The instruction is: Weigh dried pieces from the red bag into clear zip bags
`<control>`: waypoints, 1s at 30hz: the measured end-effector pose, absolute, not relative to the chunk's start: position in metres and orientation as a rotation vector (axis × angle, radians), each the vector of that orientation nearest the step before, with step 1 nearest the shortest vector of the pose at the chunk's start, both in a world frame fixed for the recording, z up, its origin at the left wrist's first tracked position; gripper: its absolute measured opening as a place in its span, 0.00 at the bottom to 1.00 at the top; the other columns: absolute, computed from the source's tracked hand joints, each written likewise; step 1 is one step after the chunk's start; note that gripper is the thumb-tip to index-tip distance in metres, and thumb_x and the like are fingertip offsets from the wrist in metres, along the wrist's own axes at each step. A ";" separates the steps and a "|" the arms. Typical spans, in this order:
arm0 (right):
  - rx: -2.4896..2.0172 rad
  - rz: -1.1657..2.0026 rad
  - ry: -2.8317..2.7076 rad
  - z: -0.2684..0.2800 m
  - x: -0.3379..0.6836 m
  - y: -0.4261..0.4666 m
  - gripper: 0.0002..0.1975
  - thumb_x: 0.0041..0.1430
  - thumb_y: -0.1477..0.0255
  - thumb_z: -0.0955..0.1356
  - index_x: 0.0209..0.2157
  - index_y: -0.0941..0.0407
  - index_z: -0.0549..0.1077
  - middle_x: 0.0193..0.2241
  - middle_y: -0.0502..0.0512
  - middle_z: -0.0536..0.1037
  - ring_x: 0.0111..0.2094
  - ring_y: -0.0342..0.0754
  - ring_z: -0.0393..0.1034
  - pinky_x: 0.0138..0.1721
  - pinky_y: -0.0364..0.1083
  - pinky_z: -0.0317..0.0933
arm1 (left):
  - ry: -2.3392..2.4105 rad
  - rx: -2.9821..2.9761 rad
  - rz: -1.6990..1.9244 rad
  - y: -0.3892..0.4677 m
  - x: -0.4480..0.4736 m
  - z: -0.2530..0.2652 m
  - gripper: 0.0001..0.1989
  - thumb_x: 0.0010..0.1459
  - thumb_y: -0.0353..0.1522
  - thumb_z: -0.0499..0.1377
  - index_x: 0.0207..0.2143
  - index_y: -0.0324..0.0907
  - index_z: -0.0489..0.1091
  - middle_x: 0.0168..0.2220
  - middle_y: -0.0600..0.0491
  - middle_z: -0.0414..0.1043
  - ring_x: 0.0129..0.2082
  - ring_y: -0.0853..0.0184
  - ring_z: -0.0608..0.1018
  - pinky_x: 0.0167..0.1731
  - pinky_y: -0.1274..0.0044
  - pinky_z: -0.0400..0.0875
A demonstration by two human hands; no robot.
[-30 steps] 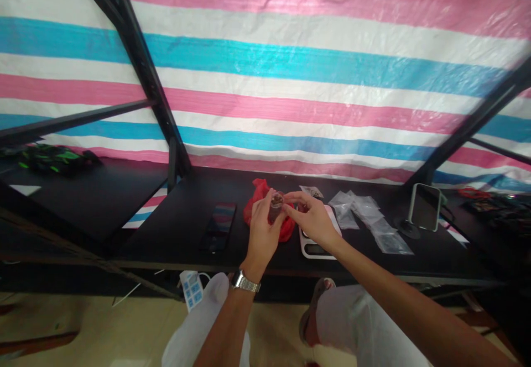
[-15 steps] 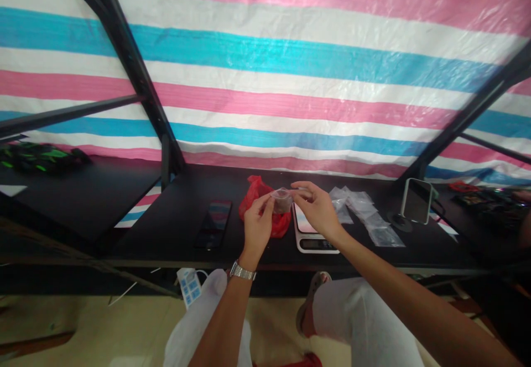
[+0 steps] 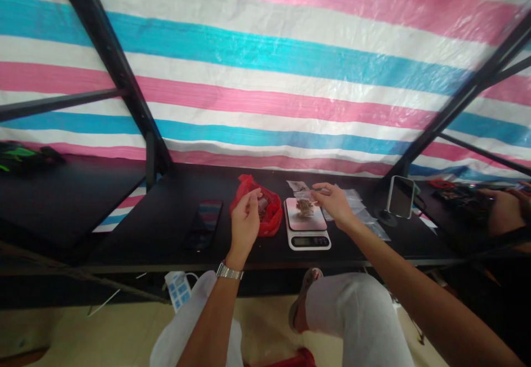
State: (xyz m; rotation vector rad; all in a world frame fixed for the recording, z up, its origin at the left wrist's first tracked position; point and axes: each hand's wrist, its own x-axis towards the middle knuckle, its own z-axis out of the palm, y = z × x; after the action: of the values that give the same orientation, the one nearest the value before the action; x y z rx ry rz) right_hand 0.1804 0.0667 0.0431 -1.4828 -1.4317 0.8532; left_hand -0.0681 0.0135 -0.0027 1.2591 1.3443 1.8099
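Note:
My right hand [image 3: 335,204] pinches the top edge of a small clear zip bag [image 3: 305,206] with brown bits in its lower part. This bag is at the plate of a white kitchen scale [image 3: 309,242]; whether it rests there fully I cannot tell. My left hand [image 3: 245,213], with a metal watch on the wrist, hovers at the left side of an open red plastic bag [image 3: 274,223]. Its fingers are loosely bent and slightly apart, with nothing visible in them. Inside the red bag are brown bits and a pale object, partly hidden. Behind the scale lies another small filled bag [image 3: 296,185].
Flat clear bags [image 3: 359,204] lie right of the scale, beside a phone or mirror-like panel on a stand [image 3: 401,197]. A dark phone [image 3: 205,223] lies at left on the black table [image 3: 178,190]. Another person's hand [image 3: 504,212] is at far right. Black frame posts flank the table.
The small bag has moved from between both hands to the scale, held by my right hand alone. My left hand has let go of it and is by the red bag. The view has shifted slightly.

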 end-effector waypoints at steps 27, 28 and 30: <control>-1.470 -0.285 -1.107 -0.082 0.251 -0.062 0.06 0.65 0.67 0.66 0.34 0.53 0.72 0.33 0.58 0.76 0.35 0.53 0.71 0.39 0.52 0.64 | 1.528 1.505 1.796 -0.001 -0.085 -0.004 0.17 0.73 0.41 0.53 0.44 0.41 0.78 0.34 0.51 0.79 0.34 0.65 0.80 0.39 0.75 0.74; -1.458 -0.315 -1.075 -0.086 0.248 -0.067 0.06 0.66 0.68 0.66 0.35 0.53 0.72 0.33 0.58 0.76 0.35 0.53 0.71 0.39 0.52 0.63 | 1.531 1.495 1.804 0.000 -0.084 -0.005 0.17 0.73 0.41 0.53 0.44 0.41 0.78 0.34 0.51 0.78 0.33 0.66 0.80 0.38 0.75 0.74; -1.442 -0.347 -1.028 -0.090 0.243 -0.069 0.05 0.66 0.68 0.66 0.36 0.53 0.71 0.34 0.58 0.75 0.37 0.53 0.72 0.39 0.52 0.63 | 1.539 1.473 1.816 0.001 -0.082 -0.006 0.17 0.73 0.41 0.53 0.44 0.41 0.78 0.33 0.52 0.78 0.33 0.66 0.79 0.37 0.76 0.73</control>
State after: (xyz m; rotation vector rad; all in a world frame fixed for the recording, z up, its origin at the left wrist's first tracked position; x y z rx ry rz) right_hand 0.2433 -0.0692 -0.0904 -1.4417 -1.0281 -0.3467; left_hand -0.0821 0.0007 -0.0061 1.4734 1.5390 1.8164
